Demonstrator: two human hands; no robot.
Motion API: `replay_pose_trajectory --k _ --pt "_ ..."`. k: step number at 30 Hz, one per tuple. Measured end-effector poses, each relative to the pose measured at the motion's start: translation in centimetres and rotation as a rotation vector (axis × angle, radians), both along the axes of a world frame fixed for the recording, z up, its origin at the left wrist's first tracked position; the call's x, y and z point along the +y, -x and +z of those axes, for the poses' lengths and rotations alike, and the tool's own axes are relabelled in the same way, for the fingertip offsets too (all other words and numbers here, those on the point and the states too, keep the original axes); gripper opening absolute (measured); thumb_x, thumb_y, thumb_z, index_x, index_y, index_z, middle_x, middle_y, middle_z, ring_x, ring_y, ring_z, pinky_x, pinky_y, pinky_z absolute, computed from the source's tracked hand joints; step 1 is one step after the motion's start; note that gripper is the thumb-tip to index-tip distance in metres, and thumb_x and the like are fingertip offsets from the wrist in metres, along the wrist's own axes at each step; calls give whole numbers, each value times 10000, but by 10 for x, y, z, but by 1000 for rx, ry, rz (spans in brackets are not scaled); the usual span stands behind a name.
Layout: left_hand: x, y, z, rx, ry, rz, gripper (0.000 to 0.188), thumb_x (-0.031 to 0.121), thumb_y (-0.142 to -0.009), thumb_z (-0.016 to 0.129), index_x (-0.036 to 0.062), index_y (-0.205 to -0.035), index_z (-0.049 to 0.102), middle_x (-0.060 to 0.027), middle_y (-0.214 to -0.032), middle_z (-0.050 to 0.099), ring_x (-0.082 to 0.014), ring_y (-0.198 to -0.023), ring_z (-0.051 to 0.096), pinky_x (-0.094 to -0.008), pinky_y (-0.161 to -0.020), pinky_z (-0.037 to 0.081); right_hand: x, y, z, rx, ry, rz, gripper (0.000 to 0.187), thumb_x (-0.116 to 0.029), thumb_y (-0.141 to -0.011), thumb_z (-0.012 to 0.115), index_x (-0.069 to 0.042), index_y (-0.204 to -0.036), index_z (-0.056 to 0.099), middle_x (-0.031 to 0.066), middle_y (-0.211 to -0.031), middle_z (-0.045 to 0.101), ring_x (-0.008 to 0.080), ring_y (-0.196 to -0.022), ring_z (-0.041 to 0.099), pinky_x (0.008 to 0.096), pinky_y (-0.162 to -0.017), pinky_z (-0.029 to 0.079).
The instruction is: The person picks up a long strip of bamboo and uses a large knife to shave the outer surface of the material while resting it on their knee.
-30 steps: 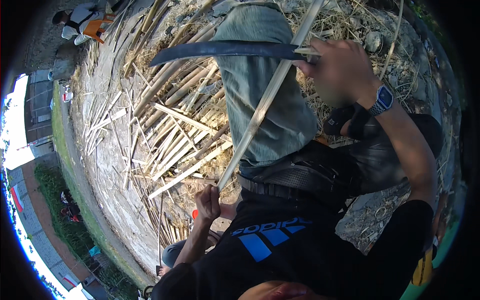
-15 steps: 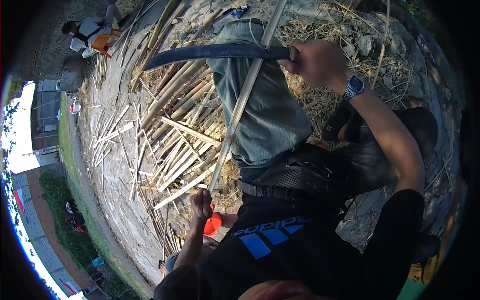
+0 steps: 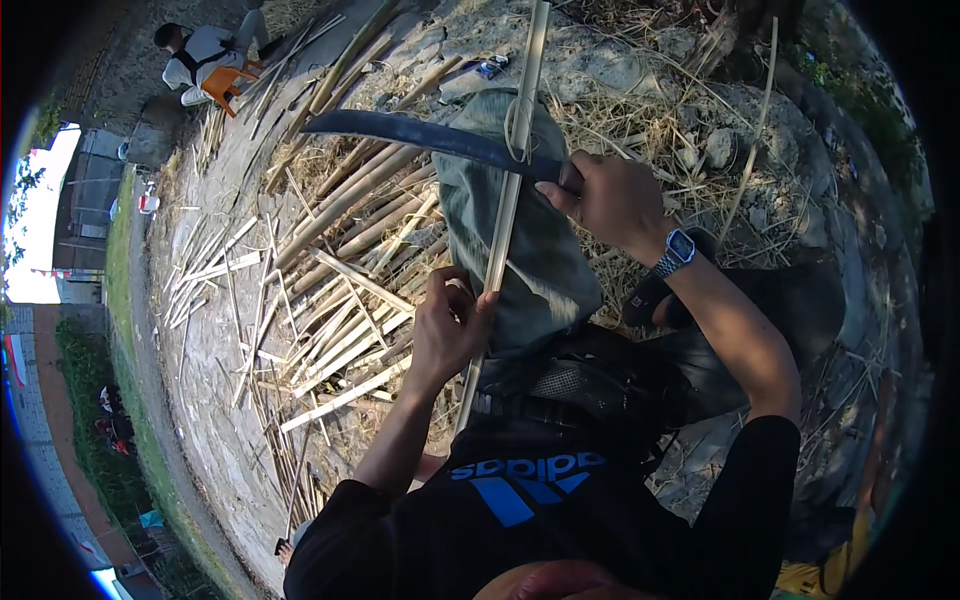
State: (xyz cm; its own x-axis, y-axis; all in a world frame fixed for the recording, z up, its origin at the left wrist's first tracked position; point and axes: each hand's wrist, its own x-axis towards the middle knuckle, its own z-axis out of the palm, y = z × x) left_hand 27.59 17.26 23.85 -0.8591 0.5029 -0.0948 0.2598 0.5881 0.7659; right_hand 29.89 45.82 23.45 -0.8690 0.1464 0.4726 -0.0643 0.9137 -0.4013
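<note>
My right hand (image 3: 618,203) is closed round the handle of a machete (image 3: 400,129) with a dark, slightly curved blade pointing left. The blade crosses a long, pale bamboo strip (image 3: 503,232), and a thin shaving (image 3: 513,125) curls up beside the crossing. Lower down, my left hand (image 3: 450,325) grips the strip, its thumb along the edge and its fingers curled. Under the strip, a grey-green cloth (image 3: 545,275) covers my bent leg. The strip's lower end runs down beside my waist.
Bamboo poles (image 3: 350,200) and split strips (image 3: 340,350) lie heaped on the ground to the left. Straw and stones (image 3: 720,147) cover the ground at right. A person on an orange chair (image 3: 226,86) sits at the far left.
My left hand has moved up along the bamboo strip, away from my waist. The strip has slid down toward me, and the machete now tilts, its handle lower than before.
</note>
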Motion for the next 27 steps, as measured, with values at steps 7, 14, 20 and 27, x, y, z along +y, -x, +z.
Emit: replay_pose_trajectory --k 7,14,20,27 --pt "5 -9 -15 350 60 -45 280 161 -862 782 12 -1030 613 -111 -786 676 -212 -630 635 -349 -580 486 -16 -3 -2 3 75 30 483 -578 -912 671 -108 -811 619 30 -611 647 261 -544 663 382 -497 517" --pt "-15 9 21 -173 -68 8 211 128 -1026 586 -33 -1155 548 -106 -795 682 -110 -677 658 -280 -679 553 -39 -6 15 0 15 187 500 -621 -905 652 -146 -762 586 -4 -602 637 201 -510 656 338 -442 501" --pt "-26 29 -4 -98 -267 62 336 319 -1087 512 0 -1015 589 26 -570 498 -37 -506 470 -241 -514 449 -40 -4 32 -31 -100 231 537 -633 -892 662 -119 -771 566 2 -596 608 204 -509 646 342 -452 496" --pt "-11 41 -45 -7 -216 99 484 369 -1101 468 50 -749 560 35 -556 474 -50 -494 435 -259 -463 321 -5 20 22 -109 -196 12 492 -548 -940 659 -101 -756 566 45 -583 620 261 -494 641 366 -469 515"
